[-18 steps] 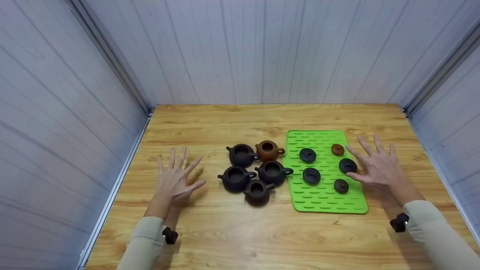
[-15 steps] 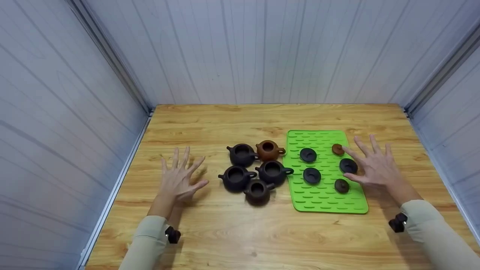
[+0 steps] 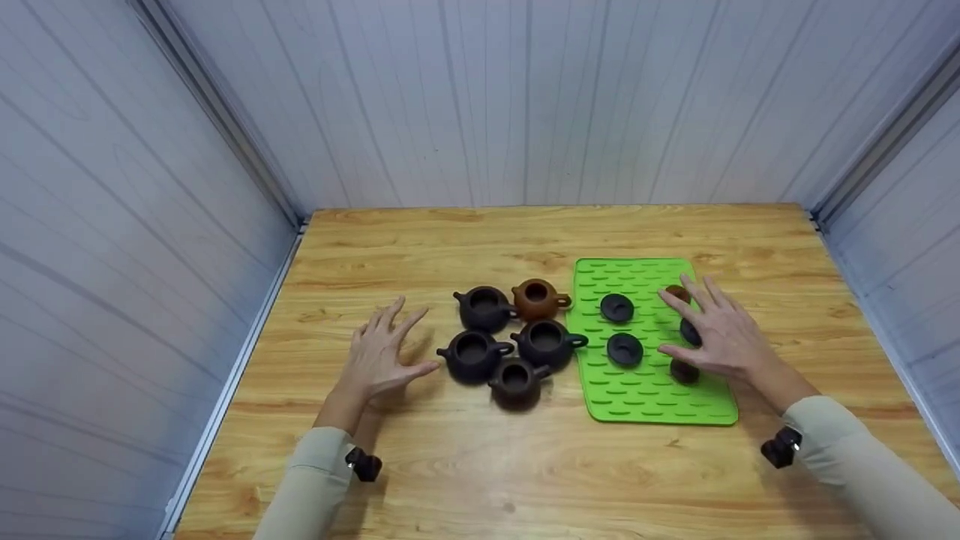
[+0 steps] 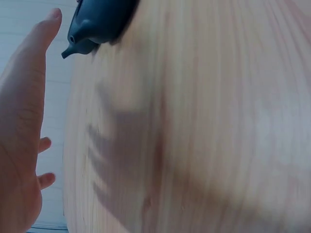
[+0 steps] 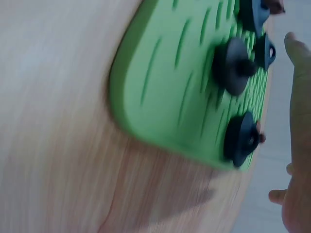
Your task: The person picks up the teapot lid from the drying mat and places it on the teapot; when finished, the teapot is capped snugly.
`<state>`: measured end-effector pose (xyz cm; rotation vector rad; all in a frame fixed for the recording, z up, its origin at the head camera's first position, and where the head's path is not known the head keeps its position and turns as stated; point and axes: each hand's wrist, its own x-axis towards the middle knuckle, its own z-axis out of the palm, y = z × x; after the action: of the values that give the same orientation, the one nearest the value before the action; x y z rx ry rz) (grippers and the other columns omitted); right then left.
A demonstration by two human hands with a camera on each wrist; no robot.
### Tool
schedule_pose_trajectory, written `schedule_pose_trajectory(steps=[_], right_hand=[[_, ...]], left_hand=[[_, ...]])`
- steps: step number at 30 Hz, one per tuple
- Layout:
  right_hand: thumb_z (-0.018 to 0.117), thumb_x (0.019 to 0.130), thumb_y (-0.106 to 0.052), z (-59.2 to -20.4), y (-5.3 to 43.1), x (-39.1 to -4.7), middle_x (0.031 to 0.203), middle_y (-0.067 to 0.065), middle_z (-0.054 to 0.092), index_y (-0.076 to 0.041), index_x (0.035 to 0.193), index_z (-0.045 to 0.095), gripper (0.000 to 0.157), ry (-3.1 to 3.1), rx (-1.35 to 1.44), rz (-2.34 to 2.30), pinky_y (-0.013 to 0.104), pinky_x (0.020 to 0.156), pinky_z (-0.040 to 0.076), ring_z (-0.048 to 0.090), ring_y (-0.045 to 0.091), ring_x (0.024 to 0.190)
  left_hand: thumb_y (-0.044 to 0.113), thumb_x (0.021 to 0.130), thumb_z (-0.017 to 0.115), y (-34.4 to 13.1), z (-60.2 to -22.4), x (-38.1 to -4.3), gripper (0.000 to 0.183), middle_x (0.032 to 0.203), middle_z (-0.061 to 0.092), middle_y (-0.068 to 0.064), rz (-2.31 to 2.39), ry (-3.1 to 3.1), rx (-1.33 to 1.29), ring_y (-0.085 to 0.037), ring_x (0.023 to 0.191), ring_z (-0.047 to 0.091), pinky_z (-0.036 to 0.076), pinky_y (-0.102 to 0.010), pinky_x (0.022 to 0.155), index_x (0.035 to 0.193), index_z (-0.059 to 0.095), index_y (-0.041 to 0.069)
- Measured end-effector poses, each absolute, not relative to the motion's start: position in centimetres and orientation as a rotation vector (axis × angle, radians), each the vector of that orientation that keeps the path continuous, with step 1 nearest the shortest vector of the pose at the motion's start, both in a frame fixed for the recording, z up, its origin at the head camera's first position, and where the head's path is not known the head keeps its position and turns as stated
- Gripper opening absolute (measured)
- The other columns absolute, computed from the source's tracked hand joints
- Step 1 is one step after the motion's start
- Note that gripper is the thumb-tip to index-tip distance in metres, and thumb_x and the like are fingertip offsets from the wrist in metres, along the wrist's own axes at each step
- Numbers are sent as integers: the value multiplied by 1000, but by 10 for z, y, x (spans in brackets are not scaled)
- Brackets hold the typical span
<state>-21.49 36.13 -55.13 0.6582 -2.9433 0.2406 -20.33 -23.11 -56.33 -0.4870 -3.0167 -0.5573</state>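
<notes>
Five lidless teapots clustered mid-counter, touching the green mat's left edge. Lids on the mat; right hand hovers above, hiding three partly in the head view. Right wrist view shows the lids' knobs clearly. Left hand just beside the teapots. Both hands spread, holding nothing.

White-panelled test booth, wooden tabletop

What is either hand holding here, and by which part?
Nothing is held. The left hand is open beside the teapots; the right hand is spread open above the lids on the green mat.
</notes>
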Motion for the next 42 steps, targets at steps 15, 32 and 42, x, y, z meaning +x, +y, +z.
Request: schedule_pose_trajectory(steps=[15, 32, 42], right_hand=[[81, 103, -49, -542, 312, -204, 183, 22, 36, -20, 174, 45, 84, -2958, 681, 546, 85, 109, 49, 42, 59, 161], [81, 106, -42, -543, 297, -198, 178, 23, 40, -22, 174, 44, 80, -2968, 631, 769, 85, 109, 48, 42, 58, 159], [84, 104, -26, -556, 290, -193, 157, 26, 54, -11, 167, 54, 72, -2895, 563, 1053, 66, 106, 53, 59, 48, 135]], left_hand=[[58, 83, 93, -211, -567, -208, 103, 177, 44, -24, -971, -2828, -629, -52, 158, 49, 44, -81, 120, 171, 50, 26], [41, 83, 100, -193, -585, -210, 98, 173, 48, -24, -1268, -2812, -603, -49, 155, 53, 44, -72, 126, 167, 56, 16], [15, 85, 101, -190, -595, -212, 81, 166, 55, -26, -1644, -2745, -560, -45, 126, 75, 59, -54, 113, 156, 64, 2]])
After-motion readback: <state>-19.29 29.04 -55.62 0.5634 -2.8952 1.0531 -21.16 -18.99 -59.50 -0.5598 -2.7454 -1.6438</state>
